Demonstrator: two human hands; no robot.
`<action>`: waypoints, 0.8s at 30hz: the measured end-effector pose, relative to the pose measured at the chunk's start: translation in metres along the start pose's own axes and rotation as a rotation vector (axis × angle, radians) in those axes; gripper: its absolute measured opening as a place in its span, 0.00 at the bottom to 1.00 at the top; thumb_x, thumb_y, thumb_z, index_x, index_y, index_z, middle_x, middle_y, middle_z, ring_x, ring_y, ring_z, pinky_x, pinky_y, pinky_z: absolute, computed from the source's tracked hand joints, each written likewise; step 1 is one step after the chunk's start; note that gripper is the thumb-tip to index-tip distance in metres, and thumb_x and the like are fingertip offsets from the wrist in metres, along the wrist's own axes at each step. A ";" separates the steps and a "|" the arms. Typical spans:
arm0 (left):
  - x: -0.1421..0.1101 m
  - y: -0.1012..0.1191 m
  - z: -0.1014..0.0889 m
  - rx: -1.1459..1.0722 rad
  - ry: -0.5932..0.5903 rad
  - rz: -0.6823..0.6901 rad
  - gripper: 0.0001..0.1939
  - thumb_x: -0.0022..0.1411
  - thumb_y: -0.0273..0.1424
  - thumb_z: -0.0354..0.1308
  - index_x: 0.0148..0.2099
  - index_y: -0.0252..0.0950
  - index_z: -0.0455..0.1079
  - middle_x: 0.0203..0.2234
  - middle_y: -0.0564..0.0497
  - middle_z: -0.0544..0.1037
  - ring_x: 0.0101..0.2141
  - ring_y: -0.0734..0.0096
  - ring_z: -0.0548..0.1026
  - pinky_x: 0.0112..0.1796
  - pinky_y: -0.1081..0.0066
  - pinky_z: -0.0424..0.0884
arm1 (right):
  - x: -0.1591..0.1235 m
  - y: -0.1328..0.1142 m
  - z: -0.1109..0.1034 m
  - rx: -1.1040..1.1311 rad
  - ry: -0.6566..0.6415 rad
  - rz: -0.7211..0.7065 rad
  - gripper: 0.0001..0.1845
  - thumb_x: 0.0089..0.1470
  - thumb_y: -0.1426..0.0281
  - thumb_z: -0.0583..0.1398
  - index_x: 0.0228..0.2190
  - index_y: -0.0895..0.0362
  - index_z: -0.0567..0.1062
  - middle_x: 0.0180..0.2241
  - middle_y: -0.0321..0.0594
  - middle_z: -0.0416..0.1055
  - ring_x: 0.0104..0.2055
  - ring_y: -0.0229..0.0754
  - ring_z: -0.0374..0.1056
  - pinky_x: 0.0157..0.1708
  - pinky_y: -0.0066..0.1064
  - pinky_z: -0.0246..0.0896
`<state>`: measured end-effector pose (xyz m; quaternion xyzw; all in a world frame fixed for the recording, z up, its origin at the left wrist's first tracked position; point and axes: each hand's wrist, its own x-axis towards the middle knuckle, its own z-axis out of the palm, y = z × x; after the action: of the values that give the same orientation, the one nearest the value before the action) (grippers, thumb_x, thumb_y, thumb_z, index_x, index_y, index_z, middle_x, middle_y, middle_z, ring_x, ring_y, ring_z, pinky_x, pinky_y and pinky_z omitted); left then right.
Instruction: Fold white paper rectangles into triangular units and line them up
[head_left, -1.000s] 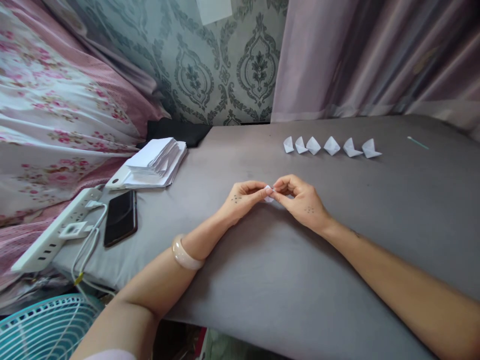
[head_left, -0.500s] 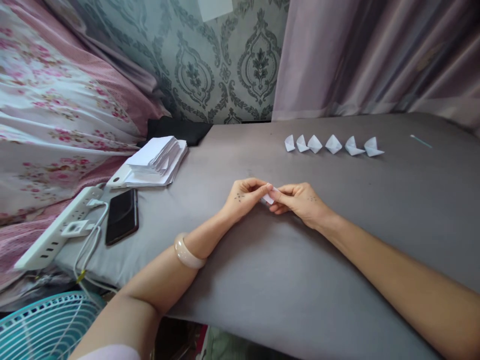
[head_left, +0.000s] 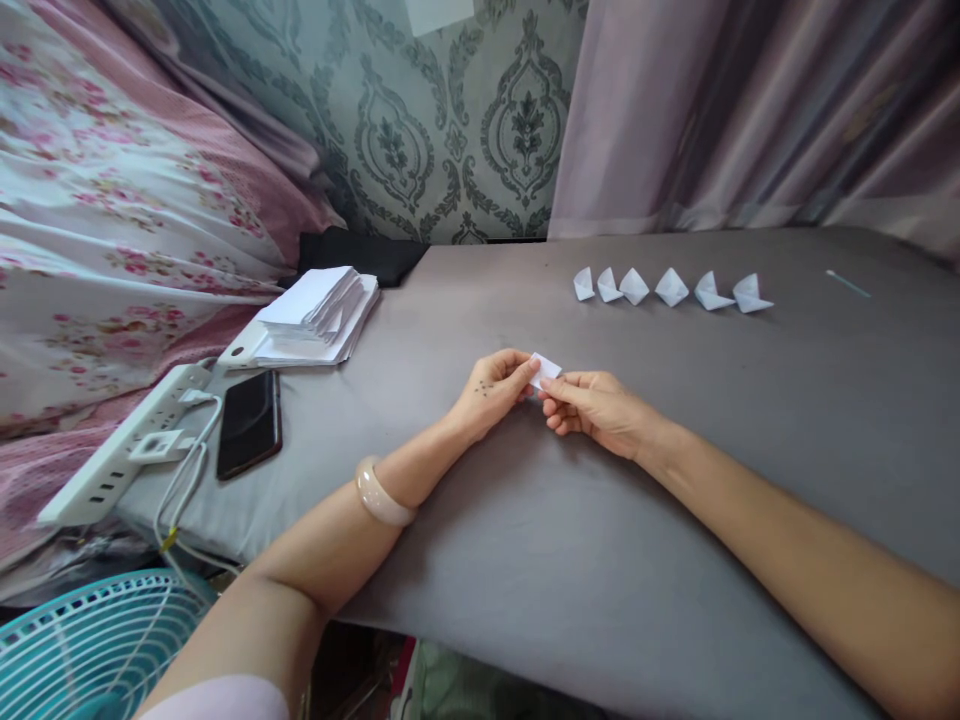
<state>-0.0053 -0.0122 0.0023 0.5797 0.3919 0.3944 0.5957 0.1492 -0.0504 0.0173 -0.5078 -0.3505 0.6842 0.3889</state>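
A small folded piece of white paper [head_left: 547,369] is held between my two hands above the grey surface. My left hand [head_left: 498,390] pinches its left side between thumb and fingers. On the lower right edge, my right hand [head_left: 592,408] grips it with thumb and forefinger, the other fingers curled beneath. Much of the paper's left part is hidden behind my left thumb. Beyond the hands, several folded white paper boats [head_left: 671,287] stand in a row on the grey covered table [head_left: 465,530].
At the left lie a stack of white paper [head_left: 311,310], a dark phone [head_left: 250,424] and a white power strip [head_left: 124,450] with cables. A black cloth item [head_left: 375,258] is behind the stack. A cotton swab [head_left: 849,284] lies far right; a turquoise fan [head_left: 97,650] stands lower left.
The paper has been turned, and more of its white face shows above the fingers now. My right hand's fingers have shifted on it. The whole view has moved slightly.
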 end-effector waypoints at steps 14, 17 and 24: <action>-0.001 0.016 0.003 -0.448 0.091 -0.323 0.14 0.53 0.19 0.61 0.43 0.35 0.68 0.15 0.60 0.62 0.16 0.86 0.58 0.20 0.80 0.50 | -0.003 0.009 -0.008 -0.812 0.371 -0.826 0.13 0.52 0.56 0.63 0.31 0.52 0.75 0.32 0.39 0.71 0.27 0.38 0.64 0.33 0.33 0.63; 0.000 0.015 0.002 -0.468 0.029 -0.395 0.09 0.55 0.19 0.58 0.38 0.34 0.68 0.15 0.59 0.63 0.15 0.86 0.58 0.20 0.81 0.51 | 0.000 0.016 -0.010 -0.912 0.232 -0.913 0.10 0.56 0.62 0.59 0.39 0.50 0.76 0.43 0.41 0.72 0.33 0.40 0.67 0.37 0.34 0.64; -0.004 0.009 -0.002 -0.094 -0.003 -0.311 0.12 0.61 0.38 0.58 0.32 0.33 0.69 0.17 0.56 0.63 0.16 0.84 0.54 0.19 0.77 0.47 | 0.005 0.017 -0.012 -0.884 0.285 -0.839 0.09 0.58 0.63 0.57 0.35 0.52 0.76 0.36 0.41 0.75 0.34 0.42 0.71 0.36 0.34 0.65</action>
<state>-0.0084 -0.0147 0.0118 0.4840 0.4570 0.3145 0.6767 0.1573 -0.0522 -0.0025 -0.5261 -0.7145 0.1892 0.4206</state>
